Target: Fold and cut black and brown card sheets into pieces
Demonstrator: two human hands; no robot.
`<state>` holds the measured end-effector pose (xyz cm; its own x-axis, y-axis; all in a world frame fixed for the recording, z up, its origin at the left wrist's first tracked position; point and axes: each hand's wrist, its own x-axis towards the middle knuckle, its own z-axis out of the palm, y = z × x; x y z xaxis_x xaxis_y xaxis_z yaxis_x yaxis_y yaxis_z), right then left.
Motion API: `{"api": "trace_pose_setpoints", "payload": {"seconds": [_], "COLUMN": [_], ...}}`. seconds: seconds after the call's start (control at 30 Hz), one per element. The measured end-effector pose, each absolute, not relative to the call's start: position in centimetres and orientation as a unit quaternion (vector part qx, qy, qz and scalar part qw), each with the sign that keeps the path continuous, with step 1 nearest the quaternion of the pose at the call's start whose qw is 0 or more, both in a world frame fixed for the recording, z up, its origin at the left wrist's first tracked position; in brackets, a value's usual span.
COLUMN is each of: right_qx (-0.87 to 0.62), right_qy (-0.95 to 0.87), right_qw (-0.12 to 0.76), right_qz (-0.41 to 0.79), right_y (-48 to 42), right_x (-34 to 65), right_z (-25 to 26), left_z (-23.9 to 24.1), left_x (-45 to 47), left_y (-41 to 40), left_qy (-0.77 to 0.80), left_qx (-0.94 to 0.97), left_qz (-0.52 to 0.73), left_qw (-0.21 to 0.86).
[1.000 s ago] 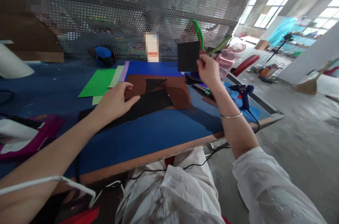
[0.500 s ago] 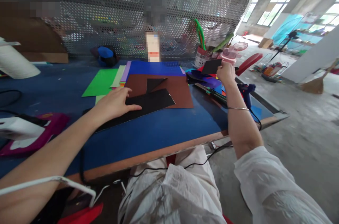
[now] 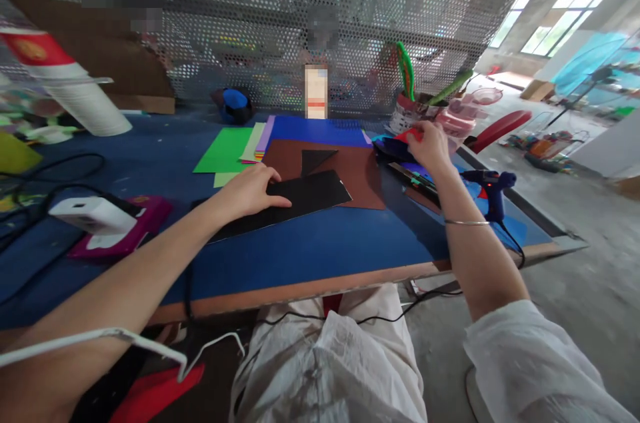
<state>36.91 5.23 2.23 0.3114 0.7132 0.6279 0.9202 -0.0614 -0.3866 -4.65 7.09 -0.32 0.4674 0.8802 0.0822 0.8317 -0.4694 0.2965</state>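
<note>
My left hand (image 3: 253, 190) lies flat, fingers stretched, on a long black sheet (image 3: 310, 195) on the blue table. That sheet overlaps a brown sheet (image 3: 360, 173), on which a small black triangle (image 3: 315, 158) lies. My right hand (image 3: 427, 146) reaches to the right side of the table over a pile of coloured scraps (image 3: 395, 150). Its fingers curl around the edge of a red piece (image 3: 411, 135). A thin bangle is on that wrist.
Green (image 3: 223, 151), pale and blue (image 3: 320, 131) sheets lie behind the brown one. A blue glue gun (image 3: 487, 186) with its cord sits at the right edge. A white device on a magenta case (image 3: 103, 220) is left. A tin of tools (image 3: 407, 113) and a perforated screen (image 3: 250, 10) stand behind.
My right hand has put the black square down on the scrap pile and now has its fingers on a red piece. My left hand has stayed on the black sheet. The view shifted left.
</note>
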Motion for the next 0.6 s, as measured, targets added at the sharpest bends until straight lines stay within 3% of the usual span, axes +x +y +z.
{"api": "trace_pose_setpoints", "payload": {"seconds": [0.13, 0.27, 0.5, 0.6], "right_qx": [-0.591, -0.493, -0.490, -0.513], "right_qy": [-0.705, -0.818, -0.852, -0.832], "right_qw": [0.378, 0.294, 0.178, 0.178], "right_qz": [-0.109, -0.024, 0.053, 0.115], "right_y": [5.4, 4.4, 3.6, 3.7], "right_x": [31.9, 27.9, 25.5, 25.6], "right_z": [1.3, 0.0, -1.6, -1.4], "left_z": [0.0, 0.2, 0.1, 0.1], "left_x": [-4.3, -3.9, -3.9, -3.9], "left_y": [6.4, 5.9, 6.0, 6.0], "left_qy": [0.466, 0.430, 0.410, 0.406], "left_qx": [0.868, 0.883, 0.888, 0.889], "left_qz": [0.110, 0.114, 0.122, 0.127], "left_qw": [0.132, 0.153, 0.167, 0.170]}}
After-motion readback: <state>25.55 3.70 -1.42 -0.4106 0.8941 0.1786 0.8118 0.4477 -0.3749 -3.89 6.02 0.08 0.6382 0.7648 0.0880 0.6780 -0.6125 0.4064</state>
